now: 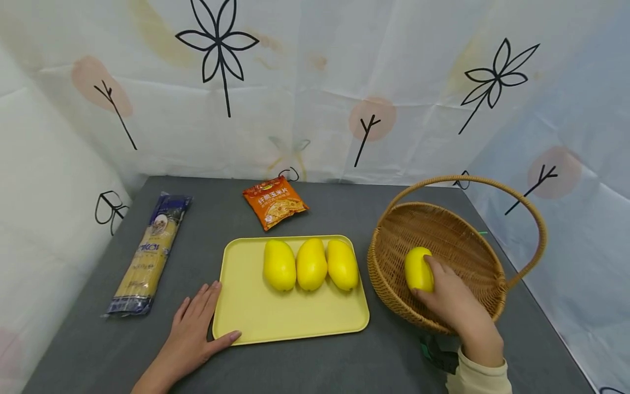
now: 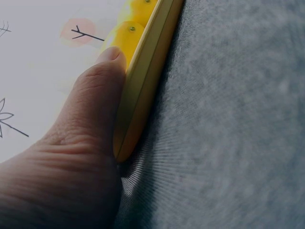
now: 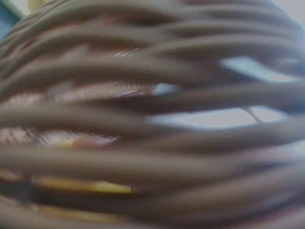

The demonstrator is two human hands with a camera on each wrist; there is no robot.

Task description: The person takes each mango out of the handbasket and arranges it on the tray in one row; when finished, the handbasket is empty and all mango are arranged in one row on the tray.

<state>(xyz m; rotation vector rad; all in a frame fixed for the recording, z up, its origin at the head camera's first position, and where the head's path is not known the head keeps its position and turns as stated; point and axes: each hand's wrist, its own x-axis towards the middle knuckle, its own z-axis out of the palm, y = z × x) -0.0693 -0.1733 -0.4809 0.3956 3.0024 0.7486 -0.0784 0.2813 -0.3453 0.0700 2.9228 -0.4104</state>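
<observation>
My left hand [image 1: 195,330] rests at the near left corner of a yellow tray [image 1: 290,329], fingers straight along its left edge and thumb over the rim. In the left wrist view the thumb [image 2: 90,105] lies against the tray wall [image 2: 143,90]. Three yellow mangoes [image 1: 311,264] lie side by side on the tray's far half. Inside a wicker basket [image 1: 376,268] on the right, my right hand [image 1: 454,298] grips another yellow mango [image 1: 417,268] between thumb and fingers. The right wrist view is mostly blurred wicker [image 3: 143,162], with yellow showing through the gaps.
An orange snack packet [image 1: 274,202] lies behind the tray. A long pack of noodles [image 1: 150,254] lies at the left of the grey table [image 1: 305,366]. The basket's tall handle [image 1: 538,235] arches over its right side. Patterned cloth [image 1: 305,87] hangs behind and at both sides.
</observation>
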